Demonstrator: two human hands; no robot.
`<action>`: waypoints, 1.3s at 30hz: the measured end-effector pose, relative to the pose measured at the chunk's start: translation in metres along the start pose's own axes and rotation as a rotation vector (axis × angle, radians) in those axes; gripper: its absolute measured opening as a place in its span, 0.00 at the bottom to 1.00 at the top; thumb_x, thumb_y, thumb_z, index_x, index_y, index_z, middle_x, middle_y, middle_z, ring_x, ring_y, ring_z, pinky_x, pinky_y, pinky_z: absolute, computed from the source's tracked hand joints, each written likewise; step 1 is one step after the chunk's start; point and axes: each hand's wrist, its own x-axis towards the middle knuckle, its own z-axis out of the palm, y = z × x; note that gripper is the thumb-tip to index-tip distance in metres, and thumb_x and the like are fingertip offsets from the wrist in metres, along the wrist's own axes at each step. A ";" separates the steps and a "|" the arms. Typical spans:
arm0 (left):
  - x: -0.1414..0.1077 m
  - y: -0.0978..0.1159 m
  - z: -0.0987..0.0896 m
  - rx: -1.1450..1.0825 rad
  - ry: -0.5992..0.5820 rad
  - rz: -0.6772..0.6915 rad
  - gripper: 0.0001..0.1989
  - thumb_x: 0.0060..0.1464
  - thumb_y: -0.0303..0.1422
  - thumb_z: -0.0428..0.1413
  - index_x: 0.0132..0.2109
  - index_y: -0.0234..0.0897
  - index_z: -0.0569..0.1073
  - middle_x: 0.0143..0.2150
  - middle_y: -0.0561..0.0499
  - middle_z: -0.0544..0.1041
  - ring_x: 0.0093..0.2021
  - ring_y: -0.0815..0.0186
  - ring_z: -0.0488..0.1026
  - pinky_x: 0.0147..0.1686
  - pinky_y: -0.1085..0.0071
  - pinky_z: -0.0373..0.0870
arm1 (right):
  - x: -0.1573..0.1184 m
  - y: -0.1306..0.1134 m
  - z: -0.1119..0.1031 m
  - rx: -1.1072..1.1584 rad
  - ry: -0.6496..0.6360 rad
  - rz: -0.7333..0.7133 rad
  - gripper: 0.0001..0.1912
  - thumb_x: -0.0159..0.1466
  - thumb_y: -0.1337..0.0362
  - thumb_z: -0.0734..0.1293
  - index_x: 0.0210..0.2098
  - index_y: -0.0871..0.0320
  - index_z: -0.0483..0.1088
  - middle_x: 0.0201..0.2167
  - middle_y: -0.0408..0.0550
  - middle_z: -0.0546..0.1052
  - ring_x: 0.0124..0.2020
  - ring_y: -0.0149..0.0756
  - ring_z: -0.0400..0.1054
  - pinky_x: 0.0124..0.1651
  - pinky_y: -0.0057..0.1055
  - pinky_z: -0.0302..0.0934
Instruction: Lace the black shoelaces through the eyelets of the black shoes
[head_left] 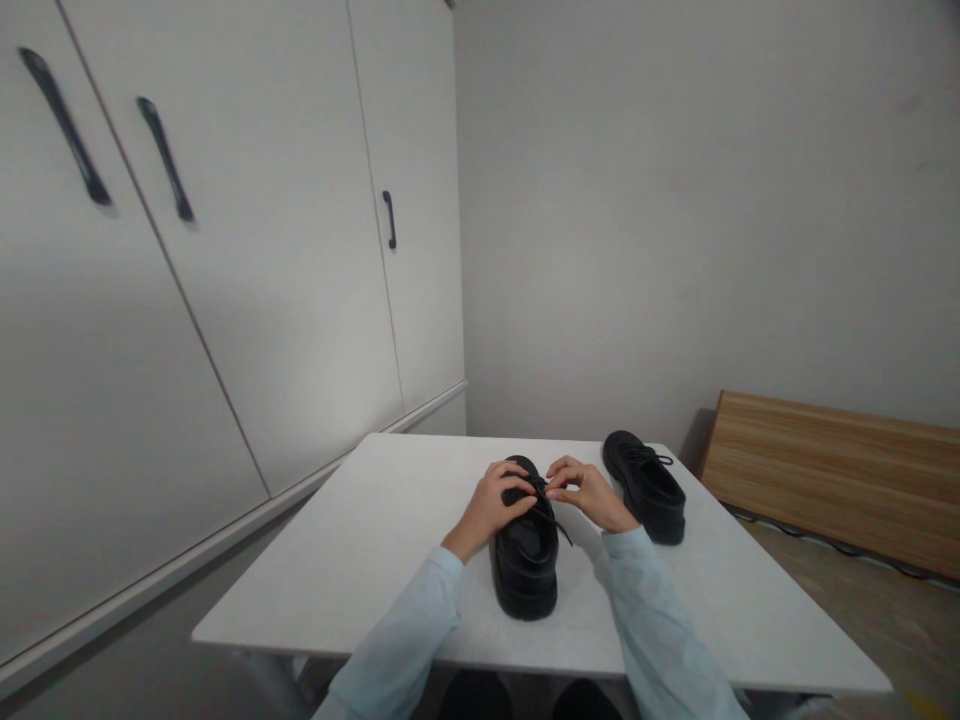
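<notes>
1. Both hands meet over the near black shoe [525, 580], at its lacing. The shoe sits sole down on the white bench [337, 560], directly under the two grips.
2. The left hand [491, 505] comes in from the shoe's left side. Its fingers curl over the front part of the upper, and its thumb reaches across to the laces. Whether this grip closes on a lace or only steadies the shoe, I cannot tell.
3. The right hand [592, 494] comes from the opposite side, thumb and forefinger pinched together, apparently on the lace [564, 534] close to the knot area.
4. The shoe's long axis runs roughly away from the person: toe just beyond the grips, heel on the person's side of them. The hands work across that axis, one from each flank, with the fingertips of the two hands close together.
5. A loose lace end trails from the lacing toward the heel and out past the right flank, just on the person's side of the right grip. That hand is the nearer one to it.
6. The other black shoe [654, 495] stands to the right of the right grip, near the wrist and untouched. Its toe points away and somewhat left, its heel toward the person.
7. A wood-grain panel [832, 465] lies farther right of both grips, beyond the bench edge.
</notes>
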 end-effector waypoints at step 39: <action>-0.001 0.019 -0.012 -0.784 0.246 -0.254 0.18 0.58 0.50 0.49 0.37 0.40 0.58 0.26 0.57 0.70 0.27 0.70 0.71 0.38 0.65 0.74 | -0.003 0.005 0.019 0.141 -0.185 0.136 0.32 0.52 0.59 0.72 0.55 0.52 0.65 0.60 0.53 0.65 0.60 0.47 0.59 0.60 0.48 0.55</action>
